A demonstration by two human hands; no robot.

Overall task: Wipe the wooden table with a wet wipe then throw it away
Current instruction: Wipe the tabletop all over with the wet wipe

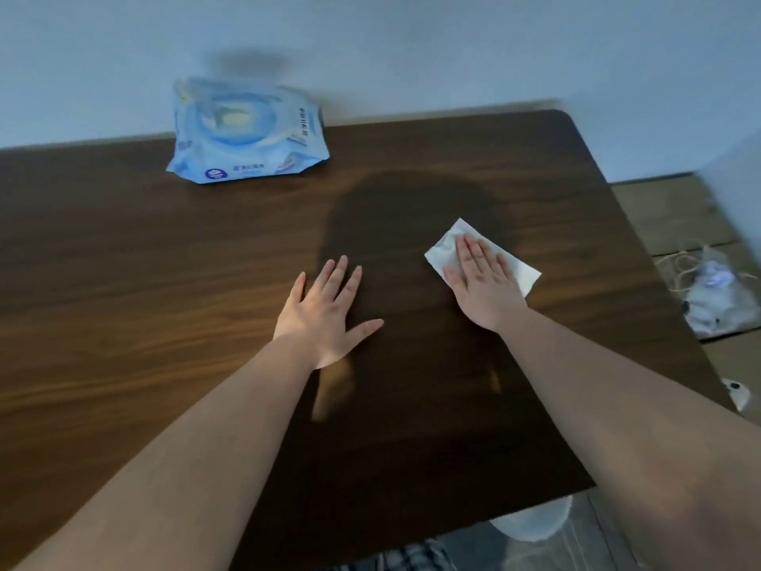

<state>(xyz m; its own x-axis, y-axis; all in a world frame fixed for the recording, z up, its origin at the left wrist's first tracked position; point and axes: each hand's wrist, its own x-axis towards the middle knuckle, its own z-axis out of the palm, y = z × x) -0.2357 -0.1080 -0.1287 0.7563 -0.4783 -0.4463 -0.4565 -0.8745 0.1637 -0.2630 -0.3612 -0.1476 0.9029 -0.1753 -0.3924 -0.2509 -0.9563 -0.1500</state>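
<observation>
A dark wooden table (144, 257) fills most of the head view. A white wet wipe (442, 249) lies spread on it right of centre. My right hand (484, 282) presses flat on the wipe, fingers stretched out and covering its middle. To the left of it, my left hand (329, 313) rests flat on the bare wood with fingers spread and nothing in it. Both forearms reach in from the bottom edge.
A blue pack of wet wipes (247, 131) lies at the table's far edge against the wall. On the floor to the right lie a plastic bag with cords (718, 294) and a small white object (737, 395). A pale round object (531, 519) shows below the table's near edge.
</observation>
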